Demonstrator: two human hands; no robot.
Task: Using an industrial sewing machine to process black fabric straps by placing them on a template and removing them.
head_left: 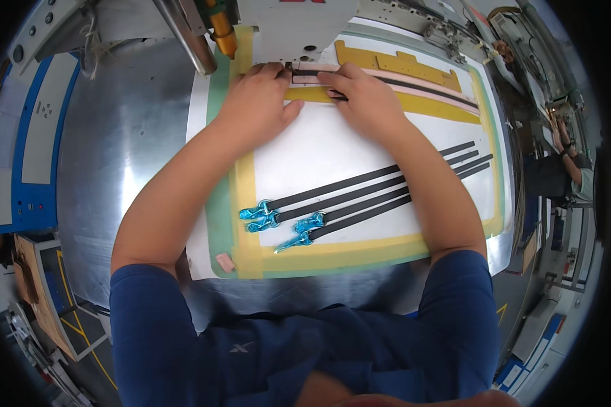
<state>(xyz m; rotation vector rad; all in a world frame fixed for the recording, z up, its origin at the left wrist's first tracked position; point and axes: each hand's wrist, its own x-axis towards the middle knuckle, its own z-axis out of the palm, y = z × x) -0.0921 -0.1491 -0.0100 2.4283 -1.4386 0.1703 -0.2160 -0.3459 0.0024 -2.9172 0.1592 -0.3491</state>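
Observation:
My left hand (259, 100) and my right hand (363, 98) rest side by side at the far end of a white template board (319, 152), just below the white sewing machine head (299, 24). Both press their fingertips on a black strap (424, 87) that lies along a pink and yellow guide strip (441, 105) and runs under the machine head. Several more black straps (360, 197) with blue clips (261, 216) at their left ends lie diagonally across the board, nearer to me and untouched.
The board sits on a shiny metal machine table (122, 156). A blue and white control panel (27, 136) stands at the left. An orange-tipped metal rod (220, 34) hangs beside the machine head. Another person (570, 169) works at the far right.

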